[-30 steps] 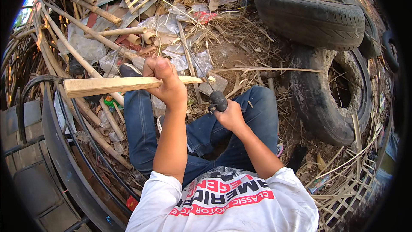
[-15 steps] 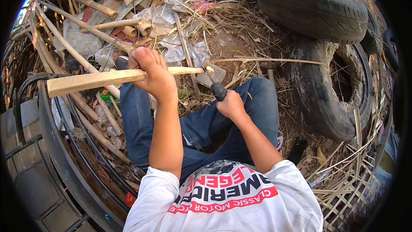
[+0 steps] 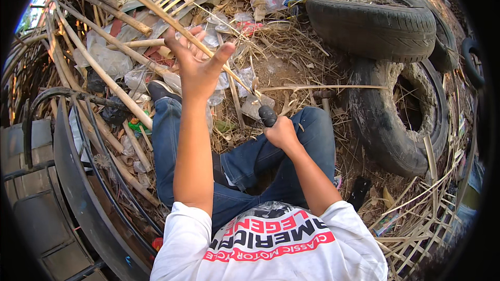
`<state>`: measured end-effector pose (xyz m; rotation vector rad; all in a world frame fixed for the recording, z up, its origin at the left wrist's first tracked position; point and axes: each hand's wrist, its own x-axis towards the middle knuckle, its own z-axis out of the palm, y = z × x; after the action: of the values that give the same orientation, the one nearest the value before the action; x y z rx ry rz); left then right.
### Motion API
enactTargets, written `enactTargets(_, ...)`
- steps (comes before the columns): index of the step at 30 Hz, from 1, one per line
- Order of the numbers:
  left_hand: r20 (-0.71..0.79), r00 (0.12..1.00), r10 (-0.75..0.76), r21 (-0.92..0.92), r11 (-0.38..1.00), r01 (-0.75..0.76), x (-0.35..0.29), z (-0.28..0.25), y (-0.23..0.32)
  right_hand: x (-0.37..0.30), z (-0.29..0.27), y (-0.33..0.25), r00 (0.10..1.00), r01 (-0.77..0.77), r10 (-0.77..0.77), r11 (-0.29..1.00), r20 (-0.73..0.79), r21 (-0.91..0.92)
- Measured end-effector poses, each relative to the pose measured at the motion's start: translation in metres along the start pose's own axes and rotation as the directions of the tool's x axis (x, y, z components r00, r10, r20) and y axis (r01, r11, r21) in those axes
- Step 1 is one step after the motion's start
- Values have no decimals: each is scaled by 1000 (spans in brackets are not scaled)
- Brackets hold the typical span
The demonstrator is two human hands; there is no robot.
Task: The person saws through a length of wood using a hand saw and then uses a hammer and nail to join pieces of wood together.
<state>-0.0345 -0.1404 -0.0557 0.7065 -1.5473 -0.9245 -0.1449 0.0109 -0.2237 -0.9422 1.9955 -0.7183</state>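
Note:
My left hand [image 3: 200,67] is raised in front of me, fingers and thumb spread apart. A long pale strip of wood or split bamboo [image 3: 161,13] lies slantwise across it, touching the fingers but not gripped. The strip shows its narrow side, its far end up at the left, and its thin tapered end comes down by the blade. Closed around the black handle of a knife [image 3: 267,116], my right hand [image 3: 283,134] rests near my right knee. The thin blade meets the strip's tip above a grey stone block [image 3: 253,106].
Two old tyres, one upper [image 3: 370,26] and one lower [image 3: 375,119], stand at the right. Bamboo poles [image 3: 99,67] and plastic litter lie at the left, beside a black metal frame [image 3: 88,192]. Woven slat panels [image 3: 416,244] lie at the lower right and far edge.
My left hand has loosened from a fist around the strip to spread fingers. The strip has swung from nearly level to a steep slant and turned on its edge. My right hand has barely moved.

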Motion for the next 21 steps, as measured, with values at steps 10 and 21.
enactTargets(10, -303, 947, 111, -99, 984, -147, -23, -99, 94, 41, 30, 38, 992, 66, -69, 997, -107, -32)
enactTargets(21, -449, 878, 164, -102, 967, -233, -68, -170, 111, 12, -3, -30, 996, 84, -84, 963, -10, 258)
